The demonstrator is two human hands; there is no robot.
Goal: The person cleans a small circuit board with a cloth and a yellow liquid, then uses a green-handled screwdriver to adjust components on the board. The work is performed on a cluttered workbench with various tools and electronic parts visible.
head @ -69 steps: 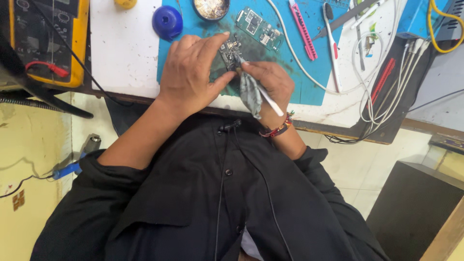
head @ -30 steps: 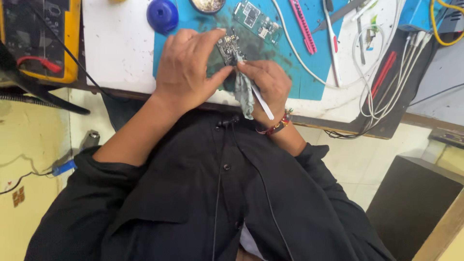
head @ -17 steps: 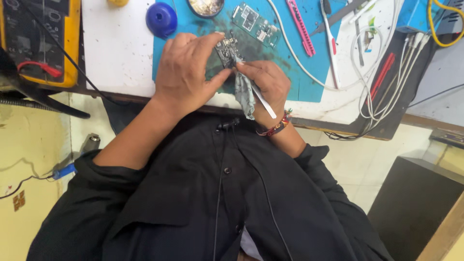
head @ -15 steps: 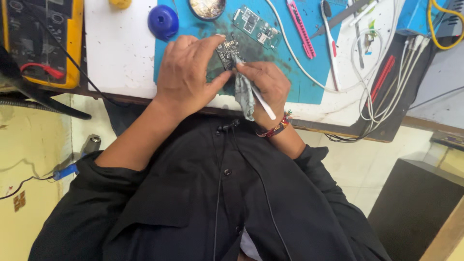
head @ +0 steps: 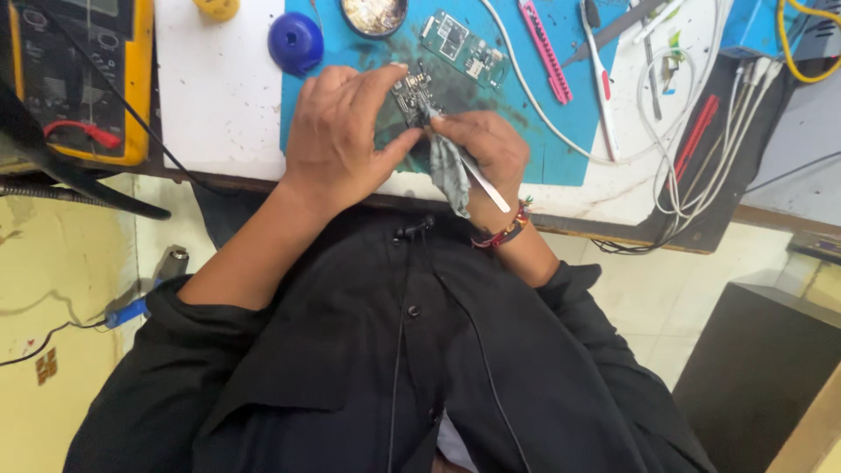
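Left hand (head: 337, 144) pins a small dark circuit board (head: 413, 95) near the blue mat's (head: 561, 131) near edge; right hand (head: 486, 158) pinches grey cloth (head: 447, 171) and metal tweezers (head: 486, 186), tips toward the board.

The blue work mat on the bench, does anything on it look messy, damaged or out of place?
Yes. The blue rubber work mat has a dark, sooty smear around the small dark circuit board that the left hand steadies and the right hand wipes with a grey cloth. A tangle of white cables spills over the table's right edge.
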